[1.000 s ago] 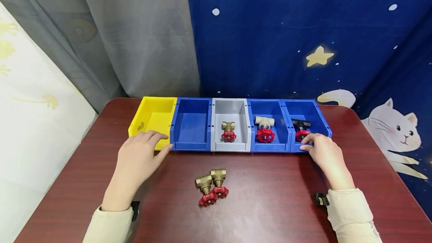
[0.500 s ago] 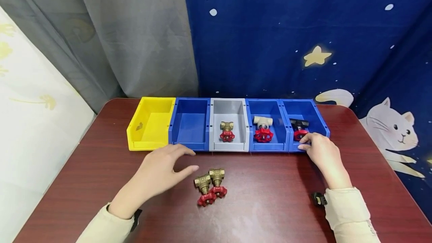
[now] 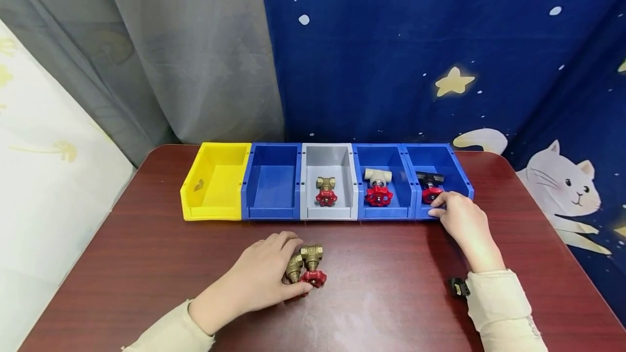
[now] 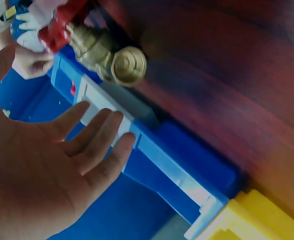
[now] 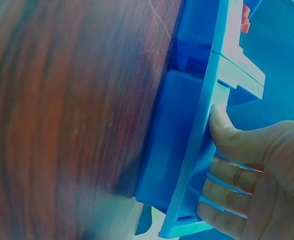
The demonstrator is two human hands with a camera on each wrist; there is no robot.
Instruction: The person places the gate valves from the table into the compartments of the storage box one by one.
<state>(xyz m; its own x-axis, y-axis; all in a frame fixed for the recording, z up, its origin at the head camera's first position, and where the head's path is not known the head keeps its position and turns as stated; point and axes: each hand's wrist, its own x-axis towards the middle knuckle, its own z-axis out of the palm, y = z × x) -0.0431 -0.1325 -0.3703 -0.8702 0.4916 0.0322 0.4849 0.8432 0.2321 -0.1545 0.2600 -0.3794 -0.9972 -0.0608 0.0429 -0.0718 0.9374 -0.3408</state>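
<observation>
Two brass gate valves with red handwheels lie side by side on the table. My left hand [image 3: 264, 271] reaches around the left valve [image 3: 294, 268], its thumb overlapping the red wheel and partly hiding it. The right valve [image 3: 312, 254] lies just beyond the fingertips. In the left wrist view, the fingers are spread loosely, with a brass valve [image 4: 104, 57] past them. My right hand [image 3: 462, 220] rests at the front rim of the rightmost blue bin [image 3: 462, 175], beside a black valve [image 3: 430, 180] with a red wheel. Its thumb [image 5: 224, 122] touches that rim in the right wrist view.
Bins stand in a row at the back: a yellow bin [image 3: 212, 212], a blue bin [image 3: 270, 213], a grey bin [image 3: 329, 213] with a brass valve [image 3: 326, 191], and another blue bin [image 3: 386, 213] with a cream valve [image 3: 378, 187]. Curtains [image 3: 371, 58] hang behind the table.
My left hand has moved right and toward the front, from the yellow bin to the brass valves on the table. My right hand has stayed at the rightmost bin.
</observation>
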